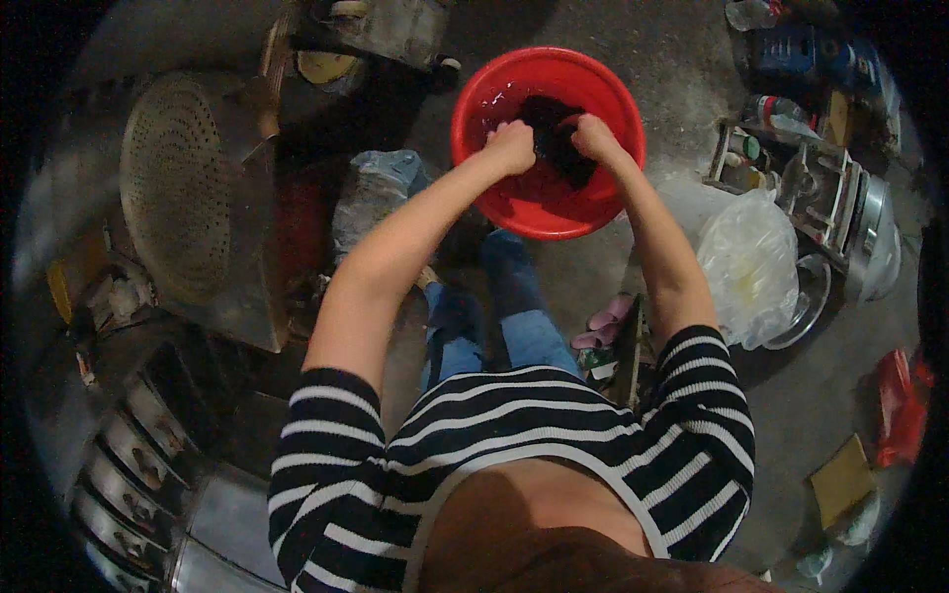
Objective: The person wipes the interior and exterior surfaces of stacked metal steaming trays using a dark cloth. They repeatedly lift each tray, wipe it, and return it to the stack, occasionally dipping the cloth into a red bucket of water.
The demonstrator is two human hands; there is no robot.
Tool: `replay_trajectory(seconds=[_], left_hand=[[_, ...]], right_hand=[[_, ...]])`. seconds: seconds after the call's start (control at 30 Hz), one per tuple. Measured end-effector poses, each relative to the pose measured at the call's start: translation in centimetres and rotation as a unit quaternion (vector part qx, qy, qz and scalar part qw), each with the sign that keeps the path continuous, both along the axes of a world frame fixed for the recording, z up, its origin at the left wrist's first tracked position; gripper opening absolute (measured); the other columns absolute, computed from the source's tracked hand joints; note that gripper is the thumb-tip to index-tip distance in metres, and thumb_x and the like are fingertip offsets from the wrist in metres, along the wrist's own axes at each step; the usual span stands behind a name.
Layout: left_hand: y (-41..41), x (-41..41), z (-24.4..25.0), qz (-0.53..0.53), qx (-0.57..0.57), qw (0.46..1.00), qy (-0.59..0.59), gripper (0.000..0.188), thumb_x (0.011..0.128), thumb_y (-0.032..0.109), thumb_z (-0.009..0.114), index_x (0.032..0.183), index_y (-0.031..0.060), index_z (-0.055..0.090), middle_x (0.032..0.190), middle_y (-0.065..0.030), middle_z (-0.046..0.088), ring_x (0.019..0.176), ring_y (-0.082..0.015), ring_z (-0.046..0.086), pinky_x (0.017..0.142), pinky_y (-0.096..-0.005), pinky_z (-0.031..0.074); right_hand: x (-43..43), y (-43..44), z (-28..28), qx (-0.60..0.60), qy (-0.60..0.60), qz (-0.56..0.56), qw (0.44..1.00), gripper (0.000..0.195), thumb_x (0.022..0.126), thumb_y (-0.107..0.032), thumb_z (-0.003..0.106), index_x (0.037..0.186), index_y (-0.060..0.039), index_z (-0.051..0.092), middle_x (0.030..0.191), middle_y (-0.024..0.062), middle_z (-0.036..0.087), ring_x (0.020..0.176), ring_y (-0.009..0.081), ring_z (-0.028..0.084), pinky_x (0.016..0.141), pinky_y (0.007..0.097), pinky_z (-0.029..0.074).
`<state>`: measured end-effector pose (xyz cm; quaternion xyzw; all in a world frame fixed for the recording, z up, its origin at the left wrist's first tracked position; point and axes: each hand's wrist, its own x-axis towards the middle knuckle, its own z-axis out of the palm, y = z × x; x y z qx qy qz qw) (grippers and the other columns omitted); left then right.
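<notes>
A round red plastic basin [549,216] is on the floor in front of me, with shiny wet-looking spots on its inner wall. Inside it is a bundle of dark cloth [557,152], black or nearly so, spread between my hands. My left hand [513,147] is curled in a fist at the bundle's left edge and grips it. On the other side, my right hand [593,138] has its fingers closed on the cloth. The fingertips of both hands are hidden, and the cloth's exact kind cannot be made out.
At the left stands a perforated metal panel [178,189], near a bagged bundle [374,193]. A white plastic bag [745,267] sits to the right, by a rack [804,189] with metal bowls. Pink slippers [604,322] lie near my legs. Metal drawers or stacked trays [133,467] are lower left.
</notes>
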<state>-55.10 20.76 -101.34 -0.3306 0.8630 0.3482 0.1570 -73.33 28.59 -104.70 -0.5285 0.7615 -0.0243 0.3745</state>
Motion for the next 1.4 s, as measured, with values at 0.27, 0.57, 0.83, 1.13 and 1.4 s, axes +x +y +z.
replay_trajectory(seconds=[0.27, 0.57, 0.83, 1.13, 1.4], left_hand=[[3.0, -2.9, -12.4, -0.177, -0.09, 0.935, -0.292, 0.066, 0.082, 0.03, 0.055, 0.141, 0.0101, 0.031, 0.151, -0.0128, 0.015, 0.137, -0.0384, 0.017, 0.106, -0.0584, 0.02], [-3.4, -4.1, -0.7, -0.012, 0.013, 0.984, -0.18, 0.045, 0.071, 0.022, 0.068, 0.111, 0.0035, 0.058, 0.106, -0.0189, 0.062, 0.098, -0.0351, 0.06, 0.086, -0.0436, 0.048], [-4.8, 2.7, 12.3, -0.002, -0.053, 0.99, 0.128, 0.028, 0.072, 0.009, 0.06, 0.1, 0.0051, 0.059, 0.099, -0.0152, 0.062, 0.095, -0.0327, 0.06, 0.081, -0.0406, 0.048], [-2.0, 2.1, 9.8, 0.013, -0.134, 0.972, 0.192, 0.035, 0.073, 0.015, 0.065, 0.107, 0.0058, 0.059, 0.116, -0.0198, 0.053, 0.105, -0.0346, 0.053, 0.089, -0.0396, 0.044], [5.4, -4.0, 8.8, 0.22, -0.007, 0.924, 0.314, 0.056, 0.061, -0.001, 0.069, 0.114, 0.0051, 0.05, 0.108, -0.022, 0.045, 0.105, -0.0398, 0.049, 0.091, -0.0424, 0.043]], right_hand=[[7.5, 2.0, -3.3, 0.184, 0.134, 0.008, 0.974, 0.064, 0.085, -0.022, 0.047, 0.142, -0.009, 0.022, 0.136, 0.0312, 0.033, 0.123, 0.047, 0.037, 0.1, 0.053, 0.033], [1.5, 1.8, -5.1, 0.037, 0.073, 0.116, 0.99, 0.025, 0.087, -0.016, 0.047, 0.09, -0.0004, 0.065, 0.099, 0.0205, 0.063, 0.088, 0.0372, 0.062, 0.075, 0.0446, 0.051], [-2.3, 8.4, 14.1, -0.324, -0.119, -0.221, 0.912, 0.022, 0.089, -0.017, 0.052, 0.096, -0.0002, 0.063, 0.087, 0.0143, 0.065, 0.081, 0.0282, 0.062, 0.073, 0.0348, 0.047], [0.5, 7.0, 22.1, -0.34, -0.172, -0.302, 0.874, 0.021, 0.091, -0.018, 0.052, 0.084, -0.0002, 0.059, 0.068, 0.0054, 0.055, 0.064, 0.0113, 0.049, 0.061, 0.0262, 0.041], [2.1, 5.4, 24.8, -0.437, -0.112, -0.257, 0.855, 0.013, 0.088, -0.011, 0.055, 0.084, 0.0003, 0.06, 0.064, 0.0095, 0.051, 0.058, 0.0143, 0.048, 0.054, 0.0276, 0.04]])
